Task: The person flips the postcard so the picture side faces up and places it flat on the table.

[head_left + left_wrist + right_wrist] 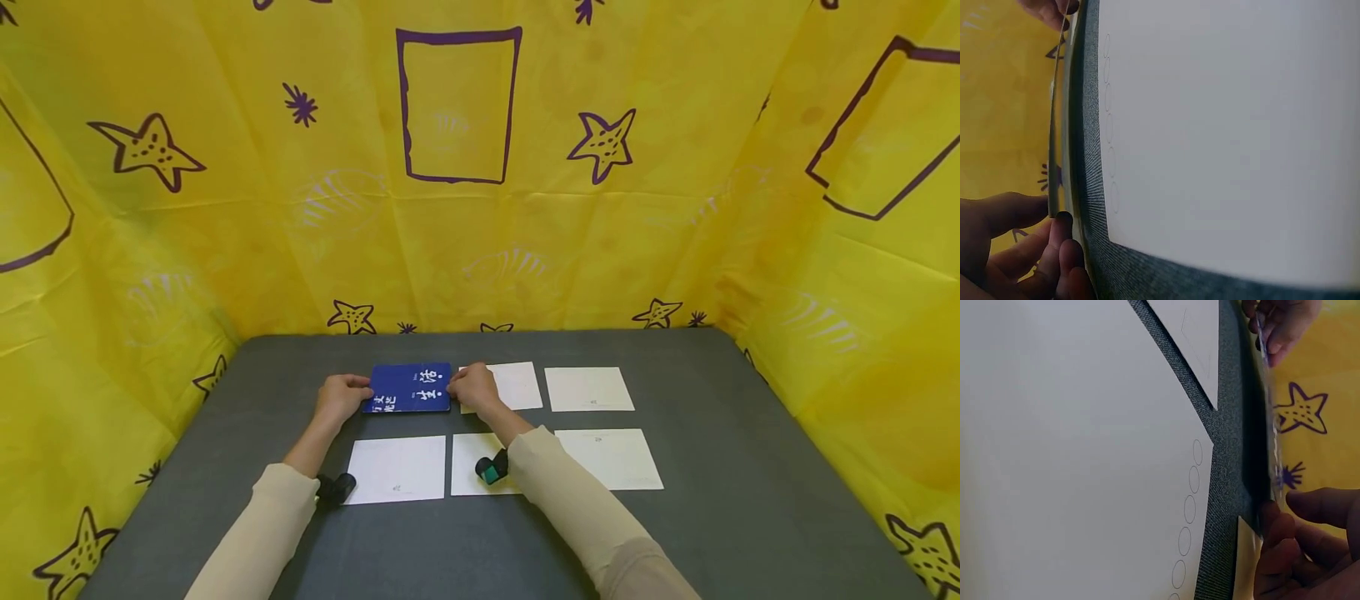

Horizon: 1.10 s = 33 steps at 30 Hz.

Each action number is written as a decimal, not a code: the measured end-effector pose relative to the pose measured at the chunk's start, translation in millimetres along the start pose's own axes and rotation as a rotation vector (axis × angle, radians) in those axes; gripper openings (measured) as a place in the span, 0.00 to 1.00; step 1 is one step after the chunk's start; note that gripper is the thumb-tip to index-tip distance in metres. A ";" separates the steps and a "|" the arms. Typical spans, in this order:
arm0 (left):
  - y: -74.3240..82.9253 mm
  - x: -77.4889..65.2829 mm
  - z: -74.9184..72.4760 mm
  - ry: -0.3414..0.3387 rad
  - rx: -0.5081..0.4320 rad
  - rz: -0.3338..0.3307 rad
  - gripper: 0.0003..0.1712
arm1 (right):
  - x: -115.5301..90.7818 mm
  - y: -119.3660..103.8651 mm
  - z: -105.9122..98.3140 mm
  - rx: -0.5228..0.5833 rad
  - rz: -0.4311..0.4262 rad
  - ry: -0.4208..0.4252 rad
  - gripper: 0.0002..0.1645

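Note:
A blue postcard with white characters is held flat between both hands at the back left of the table. My left hand pinches its left end between thumb and fingers. At the opposite end, my right hand pinches the right edge. Both wrist views catch the postcard nearly edge-on, raised a little over the grey surface. Just right of it lies a white card, partly covered by the right hand. Nearer me, below the blue one, is another white card with small print.
More white cards lie in two rows on the grey table: one back right, one front middle partly under the right forearm, one front right. Dark wrist cameras sit on both wrists. Yellow patterned cloth encloses the back and sides.

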State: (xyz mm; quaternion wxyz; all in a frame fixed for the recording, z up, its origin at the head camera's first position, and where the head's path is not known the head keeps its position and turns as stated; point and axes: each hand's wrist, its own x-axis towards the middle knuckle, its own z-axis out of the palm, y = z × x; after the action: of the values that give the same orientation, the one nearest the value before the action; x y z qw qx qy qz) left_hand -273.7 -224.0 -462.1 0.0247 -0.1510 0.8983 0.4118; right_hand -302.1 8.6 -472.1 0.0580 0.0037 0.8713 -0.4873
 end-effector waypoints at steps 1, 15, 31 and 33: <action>-0.2 0.1 0.3 0.003 0.001 -0.002 0.19 | -0.2 -0.3 0.0 -0.006 -0.001 0.001 0.05; -0.4 1.2 -0.3 0.000 0.096 0.006 0.18 | -3.6 -5.1 -0.5 -0.070 -0.004 -0.041 0.08; 0.0 -2.7 -2.3 0.025 0.094 0.037 0.16 | -15.3 -5.3 -8.3 -0.204 -0.158 -0.110 0.09; 2.0 -4.2 -1.5 0.031 0.093 0.045 0.17 | -18.3 -3.3 -12.1 -0.211 -0.173 -0.141 0.10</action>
State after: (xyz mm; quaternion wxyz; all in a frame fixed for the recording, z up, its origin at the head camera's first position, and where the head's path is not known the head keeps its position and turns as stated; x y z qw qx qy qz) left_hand -270.2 -222.8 -459.0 0.0086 -0.1355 0.9200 0.3677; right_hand -285.4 18.0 -461.1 0.0767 -0.1116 0.9085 -0.3953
